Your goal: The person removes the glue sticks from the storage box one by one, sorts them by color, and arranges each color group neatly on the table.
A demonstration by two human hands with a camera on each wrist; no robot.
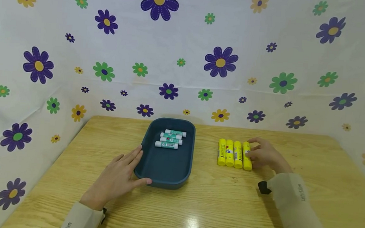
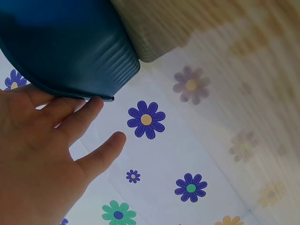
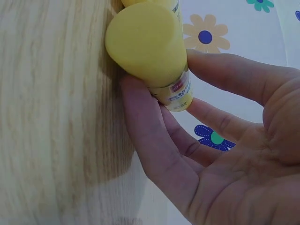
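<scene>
My left hand [image 1: 117,178], fingers spread and straight, rests against the left rim of a dark blue tray [image 1: 165,184]. The left wrist view shows its fingertips [image 2: 95,104] right at the tray's edge. Inside the tray, several white-and-green glue sticks [image 1: 167,145] lie in a stack near the far half. To the right, several yellow glue sticks lie side by side in a row. My right hand [image 1: 265,156] pinches the rightmost yellow glue stick [image 1: 247,157] between thumb and fingers. In the right wrist view, that yellow glue stick [image 3: 145,44] shows its round end towards the camera.
The wooden table [image 1: 226,209] carries everything. A white cloth with printed flowers [image 1: 190,51] hangs behind the table and along its sides. Between the tray and my right hand lie the other yellow glue sticks [image 1: 229,153].
</scene>
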